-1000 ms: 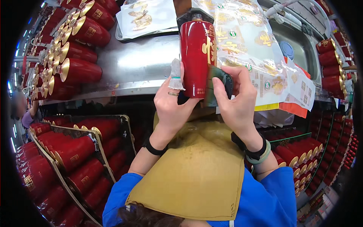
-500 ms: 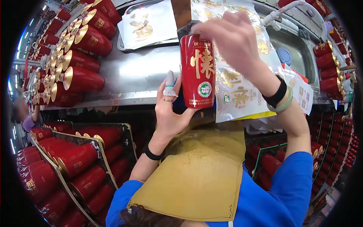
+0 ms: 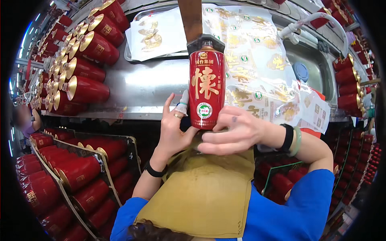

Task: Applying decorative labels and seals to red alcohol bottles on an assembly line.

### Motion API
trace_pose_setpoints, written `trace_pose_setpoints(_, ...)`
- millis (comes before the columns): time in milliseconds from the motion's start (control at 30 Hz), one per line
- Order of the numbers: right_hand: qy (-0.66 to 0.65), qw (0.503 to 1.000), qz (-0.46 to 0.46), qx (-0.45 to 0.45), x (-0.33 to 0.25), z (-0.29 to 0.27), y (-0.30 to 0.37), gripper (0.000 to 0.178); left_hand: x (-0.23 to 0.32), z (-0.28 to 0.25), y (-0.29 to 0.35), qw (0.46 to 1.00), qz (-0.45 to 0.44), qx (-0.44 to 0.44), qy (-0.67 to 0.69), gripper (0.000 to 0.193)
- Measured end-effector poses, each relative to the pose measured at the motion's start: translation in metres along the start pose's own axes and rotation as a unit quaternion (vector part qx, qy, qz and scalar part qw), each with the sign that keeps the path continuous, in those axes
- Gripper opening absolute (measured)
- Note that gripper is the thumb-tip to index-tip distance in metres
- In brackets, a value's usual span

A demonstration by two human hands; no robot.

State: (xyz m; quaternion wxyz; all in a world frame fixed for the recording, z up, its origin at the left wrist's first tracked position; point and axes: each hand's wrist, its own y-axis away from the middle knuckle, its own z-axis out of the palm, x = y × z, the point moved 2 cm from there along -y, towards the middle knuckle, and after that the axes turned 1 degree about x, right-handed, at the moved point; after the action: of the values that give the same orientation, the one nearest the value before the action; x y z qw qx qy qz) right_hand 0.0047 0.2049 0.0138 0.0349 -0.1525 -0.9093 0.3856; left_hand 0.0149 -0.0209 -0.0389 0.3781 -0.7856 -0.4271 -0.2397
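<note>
A glossy red bottle (image 3: 207, 90) with gold lettering and a round green-white emblem lies with its neck in a dark holder (image 3: 195, 43) on a brown upright piece (image 3: 190, 18). My left hand (image 3: 175, 126) is at the bottle's lower left, thumb at its base and fingers along its side. One finger wears a white wrap. Beside the bottle's lower right my right hand (image 3: 237, 132) has its fingers bent in, and the knuckles hide part of the bottle. Whatever is between those fingers cannot be made out. A decal sheet (image 3: 257, 60) with gold motifs spreads to the right.
On a metal tray (image 3: 128, 56) at the left lies white paper (image 3: 159, 32) with gold decals. Red bottles (image 3: 88, 82) with gold bases are stacked at the left; more fill the racks (image 3: 86, 168) below. At the right is a sink (image 3: 321, 64) with a white tap (image 3: 329, 18) and a blue lid (image 3: 300, 71).
My right hand has come down from the bottle's neck to its lower right side. The bottle has shifted slightly toward me and turned a little. My left hand has stayed at its base.
</note>
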Motion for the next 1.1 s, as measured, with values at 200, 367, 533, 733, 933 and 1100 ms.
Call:
trace_pose_setpoints(200,0.176,0.969,0.154,0.080,0.106,-0.016,-0.030,0.024,0.002,-0.001,0.008,1.000,-0.014,0.016,0.009,0.038)
trace_pose_setpoints(367,0.118,0.990,0.073,0.009,0.065,0.006,-0.043,0.018,0.016,0.001,0.002,1.000,0.000,0.021,-0.001,0.062)
trace_pose_setpoints(533,0.092,0.978,0.182,0.047,0.094,-0.011,-0.041,0.022,0.010,-0.002,0.007,0.999,-0.035,-0.002,0.021,0.076)
trace_pose_setpoints(733,0.023,0.999,0.025,0.024,-0.028,0.006,0.028,0.036,0.001,0.000,0.002,0.999,0.008,-0.036,-0.016,0.064)
trace_pose_setpoints(933,0.109,0.979,0.159,0.069,-0.028,-0.007,0.018,0.034,0.000,-0.003,0.010,0.995,-0.049,-0.079,0.040,0.081)
trace_pose_setpoints(1100,-0.041,0.989,0.131,-0.049,-0.060,-0.018,0.009,0.030,0.000,0.002,0.009,0.991,-0.082,-0.058,0.087,0.080)
